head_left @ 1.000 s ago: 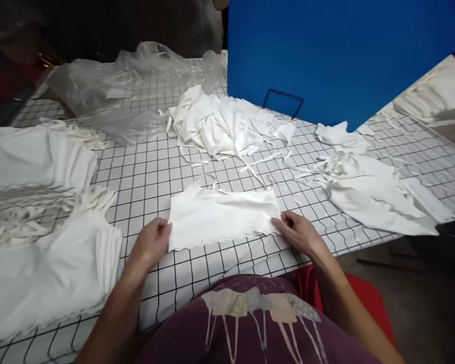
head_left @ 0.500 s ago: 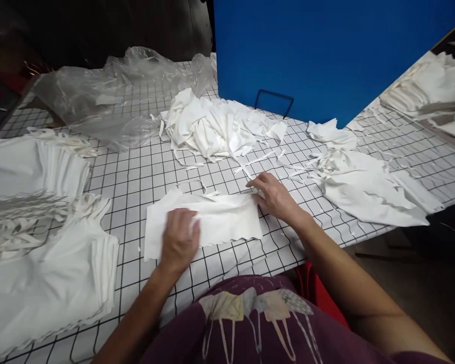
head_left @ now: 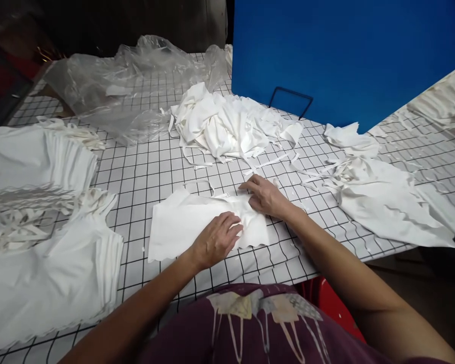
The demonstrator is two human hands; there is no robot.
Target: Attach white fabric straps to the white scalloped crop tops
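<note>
A white strappy top (head_left: 185, 222) lies folded flat on the checked cloth in front of me, with a thin strap looping out at its upper edge. My left hand (head_left: 219, 237) rests on the right half of its front, palm down, fingers slightly bent and laid on the fabric. My right hand (head_left: 267, 198) touches the top's upper right corner, its fingers stretched leftward over the edge. Between the two hands the fabric is wrinkled. Both hands are open; the fabric under the fingers is partly hidden.
Neat stacks of white tops (head_left: 53, 273) lie at the left. A loose heap of white garments (head_left: 220, 124) sits behind the work, with clear plastic sheeting (head_left: 136, 76) beyond. More white pieces (head_left: 387, 197) lie at the right. A blue panel (head_left: 326, 55) stands at the back.
My left hand has slid right across the top, from its left half towards my right hand. The fabric between the hands is more wrinkled. My right hand stays at the upper right corner.
</note>
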